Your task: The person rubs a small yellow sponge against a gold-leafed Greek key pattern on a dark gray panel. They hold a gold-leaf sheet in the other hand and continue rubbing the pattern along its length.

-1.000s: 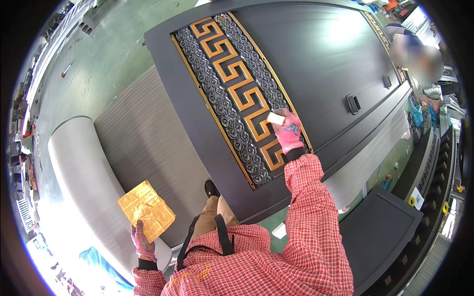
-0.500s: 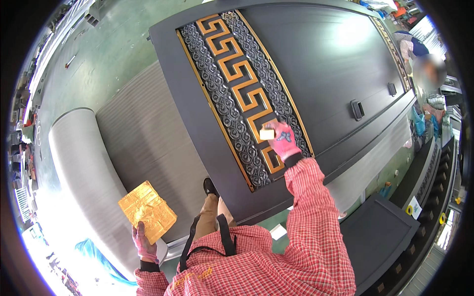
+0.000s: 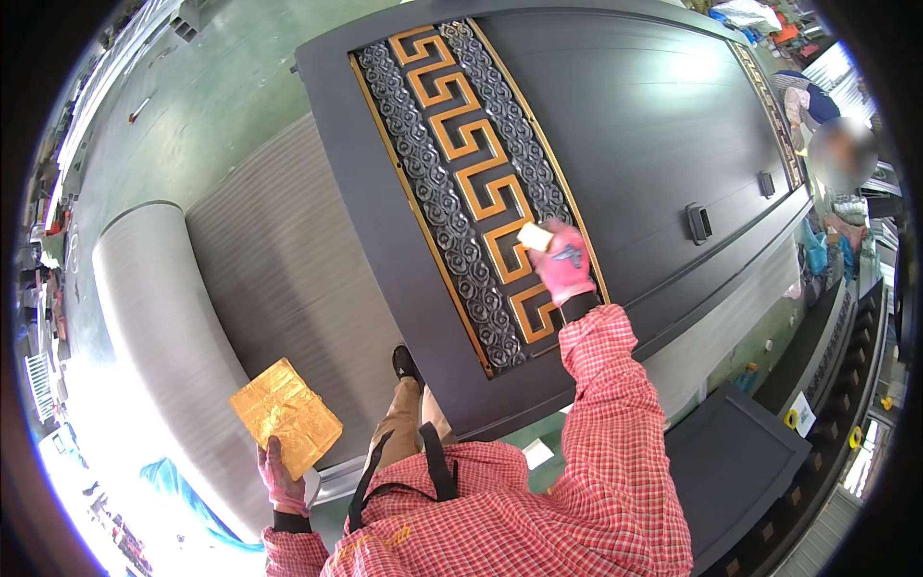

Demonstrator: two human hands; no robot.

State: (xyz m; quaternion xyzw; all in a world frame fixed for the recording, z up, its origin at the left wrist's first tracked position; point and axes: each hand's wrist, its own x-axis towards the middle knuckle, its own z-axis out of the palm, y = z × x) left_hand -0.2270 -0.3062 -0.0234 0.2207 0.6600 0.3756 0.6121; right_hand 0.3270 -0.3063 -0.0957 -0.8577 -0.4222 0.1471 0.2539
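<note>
My left hand (image 3: pixel 281 481), in a stained pink glove, grips the lower edge of a flat, wrinkled gold-coloured pad (image 3: pixel 286 413), held out at the lower left. My right hand (image 3: pixel 565 267), in a pink glove with a dark print, is closed on a small cream block (image 3: pixel 535 237), perhaps a sponge. That hand is over the lower part of a gold key-pattern strip (image 3: pixel 460 135) set in a large dark grey door panel (image 3: pixel 385 288). Dark carved floral bands (image 3: pixel 423 154) flank the strip. Whether the block touches the surface I cannot tell.
Left of the panel lies a big roll of grey sheet (image 3: pixel 159 308), partly unrolled. Another person (image 3: pixel 812 101) bends at the panel's far right end. A smaller dark panel (image 3: pixel 735 471) and a yellow tape roll (image 3: pixel 791 419) are at the lower right.
My right hand has shifted slightly right and turned, and the cream block now sits higher and tilted. My left hand and the gold pad have hardly moved.
</note>
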